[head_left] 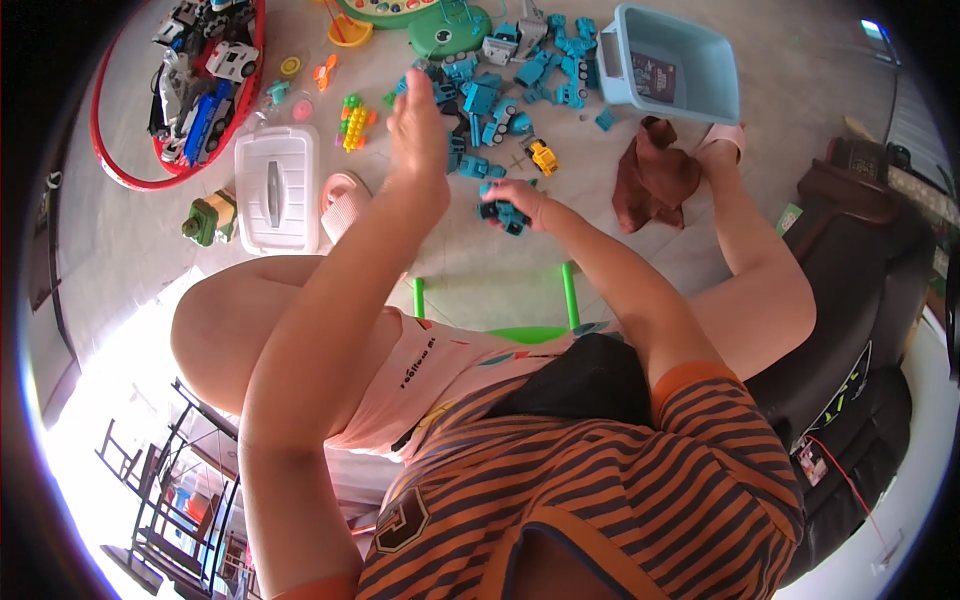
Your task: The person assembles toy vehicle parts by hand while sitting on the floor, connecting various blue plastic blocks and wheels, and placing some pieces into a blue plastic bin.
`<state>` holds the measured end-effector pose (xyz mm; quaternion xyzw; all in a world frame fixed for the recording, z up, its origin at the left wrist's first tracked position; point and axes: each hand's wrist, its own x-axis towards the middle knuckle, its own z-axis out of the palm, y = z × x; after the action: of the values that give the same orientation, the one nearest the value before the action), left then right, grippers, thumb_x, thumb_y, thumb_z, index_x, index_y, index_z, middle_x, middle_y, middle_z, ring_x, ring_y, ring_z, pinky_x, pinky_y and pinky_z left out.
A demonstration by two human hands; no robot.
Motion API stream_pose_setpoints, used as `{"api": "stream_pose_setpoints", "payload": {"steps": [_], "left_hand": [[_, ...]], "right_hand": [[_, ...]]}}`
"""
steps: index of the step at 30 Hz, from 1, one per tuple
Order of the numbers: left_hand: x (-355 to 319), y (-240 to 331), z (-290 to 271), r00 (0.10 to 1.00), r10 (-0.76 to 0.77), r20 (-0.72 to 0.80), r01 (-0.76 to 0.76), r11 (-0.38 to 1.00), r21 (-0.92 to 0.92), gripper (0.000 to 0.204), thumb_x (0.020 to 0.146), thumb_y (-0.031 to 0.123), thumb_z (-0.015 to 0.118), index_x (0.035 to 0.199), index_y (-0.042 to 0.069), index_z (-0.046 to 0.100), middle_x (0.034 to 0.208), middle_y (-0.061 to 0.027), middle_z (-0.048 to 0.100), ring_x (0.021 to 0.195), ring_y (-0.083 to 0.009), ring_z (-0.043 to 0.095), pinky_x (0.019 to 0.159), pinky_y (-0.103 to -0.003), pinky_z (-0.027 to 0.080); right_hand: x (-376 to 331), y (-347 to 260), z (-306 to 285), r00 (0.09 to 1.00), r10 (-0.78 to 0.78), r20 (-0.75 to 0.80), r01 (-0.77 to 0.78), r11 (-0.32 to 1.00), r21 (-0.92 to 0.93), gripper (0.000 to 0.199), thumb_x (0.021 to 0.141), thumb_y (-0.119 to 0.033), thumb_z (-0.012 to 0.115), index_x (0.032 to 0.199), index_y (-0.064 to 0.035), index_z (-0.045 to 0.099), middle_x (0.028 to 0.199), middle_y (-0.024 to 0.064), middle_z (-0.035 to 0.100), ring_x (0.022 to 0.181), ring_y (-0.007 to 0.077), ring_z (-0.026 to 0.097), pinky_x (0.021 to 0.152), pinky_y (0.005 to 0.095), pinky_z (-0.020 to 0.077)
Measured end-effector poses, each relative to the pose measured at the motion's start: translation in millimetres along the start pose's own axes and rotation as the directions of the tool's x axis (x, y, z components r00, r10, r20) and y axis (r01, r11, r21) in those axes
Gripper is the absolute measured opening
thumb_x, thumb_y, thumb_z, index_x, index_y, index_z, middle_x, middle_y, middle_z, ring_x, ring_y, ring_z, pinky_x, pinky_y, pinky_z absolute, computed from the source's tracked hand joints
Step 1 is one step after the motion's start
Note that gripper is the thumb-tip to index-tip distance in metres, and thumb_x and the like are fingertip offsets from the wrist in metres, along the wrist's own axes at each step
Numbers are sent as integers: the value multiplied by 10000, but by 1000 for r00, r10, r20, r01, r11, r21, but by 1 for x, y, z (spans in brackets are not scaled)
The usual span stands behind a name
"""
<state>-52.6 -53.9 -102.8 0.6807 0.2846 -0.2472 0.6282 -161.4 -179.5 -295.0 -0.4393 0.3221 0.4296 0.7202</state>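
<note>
My left hand (416,135) is raised over the near-left side of a toy pile, seen edge-on with its fingers stretched out and nothing visible in it. Around its far side lie several teal toy trucks (483,98). Closed round a small teal toy vehicle (507,213), my right hand (522,200) is low in front of the pile. The fingers cover part of that toy, so its exact kind is unclear. Just beyond the right hand sits a yellow toy truck (541,156).
A blue bin (722,62) stands far right, beside a crumpled brown cloth (655,175). At left are a white lidded box (250,190), a pink slipper (345,200) and a red-rimmed container (92,125) of toy cars. A dark sofa (850,290) flanks my right.
</note>
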Motion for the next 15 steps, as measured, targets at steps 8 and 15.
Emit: {"api": "stream_pose_setpoints", "payload": {"steps": [8,15], "left_hand": [[8,9,-12,988,117,105,-103,986,-131,534,889,456,334,1163,12,448,1236,-106,398,1073,-244,377,866,-364,356],[18,6,-10,985,140,102,-128,985,-117,523,889,439,343,1154,2,452,1229,-117,401,1063,-250,403,880,-387,372]], "right_hand": [[7,41,18,846,-384,370,331,-165,-929,353,650,-182,613,983,-117,515,933,91,539,882,274,550,690,399,470],[29,47,10,679,-286,676,439,-580,-686,353,637,-226,647,953,-135,519,937,49,487,877,238,512,736,371,427]]}}
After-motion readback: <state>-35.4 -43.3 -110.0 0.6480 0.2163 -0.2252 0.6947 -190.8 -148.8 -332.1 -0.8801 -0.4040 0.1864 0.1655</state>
